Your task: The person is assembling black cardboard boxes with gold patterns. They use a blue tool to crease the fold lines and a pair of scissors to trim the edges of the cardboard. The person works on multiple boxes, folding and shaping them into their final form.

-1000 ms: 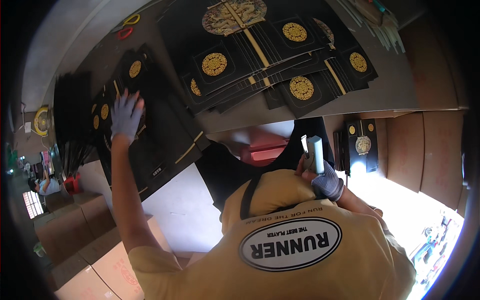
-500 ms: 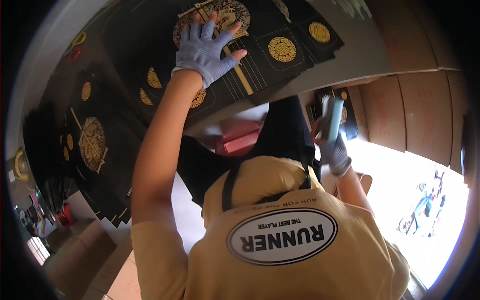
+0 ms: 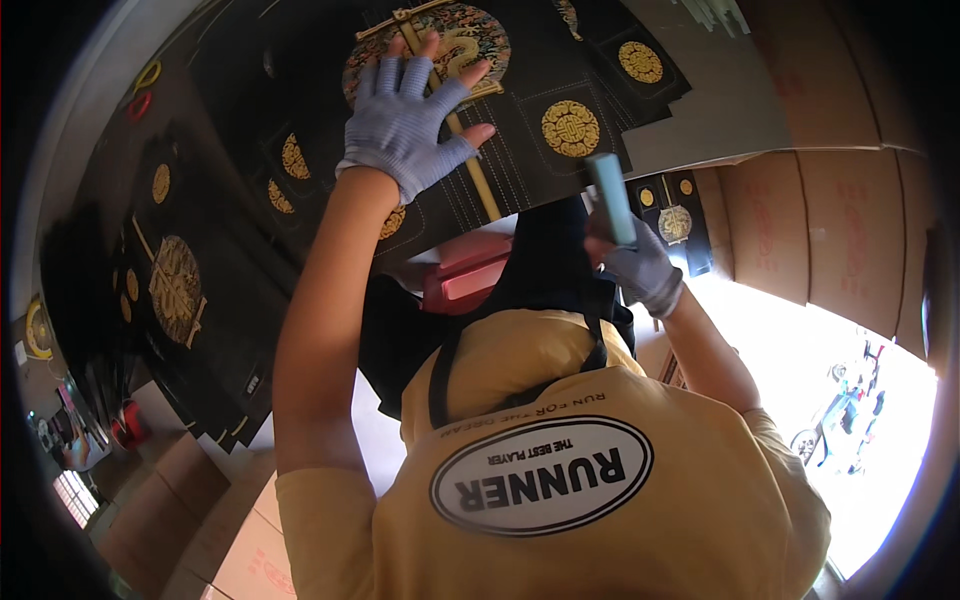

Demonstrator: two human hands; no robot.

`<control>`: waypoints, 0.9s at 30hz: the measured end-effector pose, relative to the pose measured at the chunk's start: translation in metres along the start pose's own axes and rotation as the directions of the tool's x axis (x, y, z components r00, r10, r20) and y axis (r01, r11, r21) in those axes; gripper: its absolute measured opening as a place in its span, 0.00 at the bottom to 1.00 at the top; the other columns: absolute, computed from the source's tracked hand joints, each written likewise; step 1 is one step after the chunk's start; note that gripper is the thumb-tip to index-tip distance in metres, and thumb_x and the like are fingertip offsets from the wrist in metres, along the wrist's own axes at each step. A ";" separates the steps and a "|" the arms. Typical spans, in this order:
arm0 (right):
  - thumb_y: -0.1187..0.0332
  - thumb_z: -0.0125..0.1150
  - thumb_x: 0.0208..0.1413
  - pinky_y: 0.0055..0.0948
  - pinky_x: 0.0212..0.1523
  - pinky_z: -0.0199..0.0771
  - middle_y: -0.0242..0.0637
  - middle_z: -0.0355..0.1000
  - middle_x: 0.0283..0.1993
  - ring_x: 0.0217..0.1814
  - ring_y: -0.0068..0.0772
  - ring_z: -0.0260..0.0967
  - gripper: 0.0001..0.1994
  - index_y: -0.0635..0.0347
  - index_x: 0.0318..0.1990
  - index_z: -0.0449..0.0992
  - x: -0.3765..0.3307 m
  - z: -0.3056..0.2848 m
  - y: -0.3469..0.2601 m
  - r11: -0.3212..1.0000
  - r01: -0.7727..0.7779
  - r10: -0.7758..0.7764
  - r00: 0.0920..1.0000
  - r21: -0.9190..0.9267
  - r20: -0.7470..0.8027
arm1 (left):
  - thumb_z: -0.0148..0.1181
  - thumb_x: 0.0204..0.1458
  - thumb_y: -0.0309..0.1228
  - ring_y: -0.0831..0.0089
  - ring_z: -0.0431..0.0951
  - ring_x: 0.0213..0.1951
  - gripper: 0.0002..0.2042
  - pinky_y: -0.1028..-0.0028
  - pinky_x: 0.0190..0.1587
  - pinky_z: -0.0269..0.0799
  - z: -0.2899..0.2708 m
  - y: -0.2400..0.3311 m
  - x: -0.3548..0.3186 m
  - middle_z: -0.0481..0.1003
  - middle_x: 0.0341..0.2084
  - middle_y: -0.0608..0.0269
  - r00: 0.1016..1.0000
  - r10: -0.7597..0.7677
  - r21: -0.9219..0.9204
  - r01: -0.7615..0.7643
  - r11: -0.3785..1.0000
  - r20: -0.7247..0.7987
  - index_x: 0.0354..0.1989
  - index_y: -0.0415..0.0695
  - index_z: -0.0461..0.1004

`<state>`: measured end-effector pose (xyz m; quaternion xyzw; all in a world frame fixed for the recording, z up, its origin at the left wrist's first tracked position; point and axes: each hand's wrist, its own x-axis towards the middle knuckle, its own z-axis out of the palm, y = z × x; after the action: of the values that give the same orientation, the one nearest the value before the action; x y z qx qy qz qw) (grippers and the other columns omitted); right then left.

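My left hand (image 3: 405, 130), in a blue-grey fingerless glove, lies spread on a black sheet (image 3: 530, 90) printed with gold medallions. Its fingertips rest on the large round emblem (image 3: 470, 35) and beside the gold strip (image 3: 480, 185) that runs down from it. In my right hand (image 3: 645, 270), gloved the same way, is a pale teal bar-shaped tool (image 3: 612, 200). The tool is raised at the near right edge of the sheet, blurred by motion. Its exact kind cannot be made out. My right fingers are partly hidden behind it.
More black printed sheets (image 3: 230, 345) lie to the left on the grey table (image 3: 700, 130). Brown cartons (image 3: 765, 225) line the right, with a smaller printed black panel (image 3: 695, 235) near them. A red container (image 3: 475, 275) shows below the table edge. At the far left are yellow and red rings (image 3: 143, 95).
My right hand has moved left and slightly up with the teal tool, closer to the sheet. My left hand stays flat, shifted very slightly with the sheet.
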<state>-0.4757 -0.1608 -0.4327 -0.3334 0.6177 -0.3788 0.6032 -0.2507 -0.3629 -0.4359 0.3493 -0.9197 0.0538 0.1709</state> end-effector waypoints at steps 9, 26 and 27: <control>0.63 0.63 0.49 0.23 0.13 0.60 0.30 0.62 0.14 0.13 0.20 0.60 0.12 0.63 0.28 0.70 0.021 -0.060 -0.037 0.922 -0.247 0.208 0.966 -0.298 -0.157 | 0.47 0.46 0.63 0.52 0.54 0.60 0.30 0.54 0.61 0.51 -0.017 0.028 0.024 0.59 0.57 0.55 0.982 -0.037 0.121 0.014 0.993 0.187 0.59 0.73 0.59; 0.63 0.61 0.49 0.28 0.38 0.70 0.36 0.72 0.30 0.33 0.28 0.69 0.16 0.62 0.43 0.72 0.001 0.056 -0.009 0.728 -0.097 0.211 0.974 -0.679 0.087 | 0.44 0.49 0.59 0.50 0.44 0.65 0.30 0.54 0.65 0.33 0.007 0.026 0.038 0.49 0.63 0.47 1.000 -0.016 -0.024 0.015 1.000 -0.016 0.59 0.60 0.62; 0.63 0.61 0.49 0.28 0.37 0.69 0.35 0.71 0.29 0.33 0.27 0.69 0.15 0.62 0.43 0.72 0.001 0.055 -0.011 0.734 -0.123 0.233 0.969 -0.668 0.077 | 0.43 0.49 0.60 0.50 0.44 0.65 0.31 0.54 0.65 0.33 0.010 0.026 0.039 0.49 0.63 0.47 1.000 -0.014 -0.016 0.014 1.000 -0.021 0.59 0.60 0.62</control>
<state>-0.4210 -0.1704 -0.4231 -0.4919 0.6914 -0.0504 0.5268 -0.2975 -0.3696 -0.4309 0.3537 -0.9159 0.0491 0.1835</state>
